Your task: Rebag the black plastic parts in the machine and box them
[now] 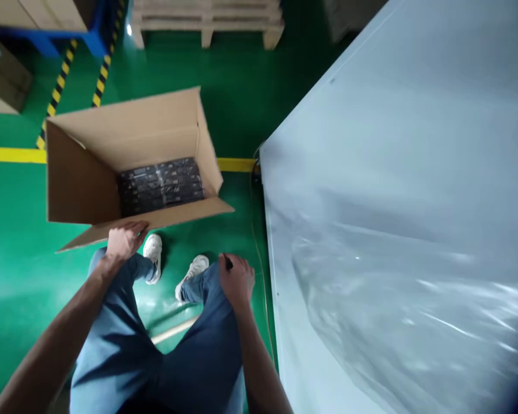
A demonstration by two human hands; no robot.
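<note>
An open cardboard box (86, 178) stands on the green floor in front of my knees, with several flat black packs (160, 185) lying in its bottom. My left hand (124, 238) curls over the edge of the box's near flap (164, 221). My right hand (236, 280) hovers above my right knee, fingers closed round a small dark object (228, 263) that looks like a pen. My legs in blue jeans and white shoes (153, 256) are below the box.
A large pale table top (397, 172) covered in clear film fills the right side. A thin cable (259, 253) hangs along its left edge. A wooden pallet (207, 23) lies at the top. Yellow and striped floor lines (12, 154) run at the left.
</note>
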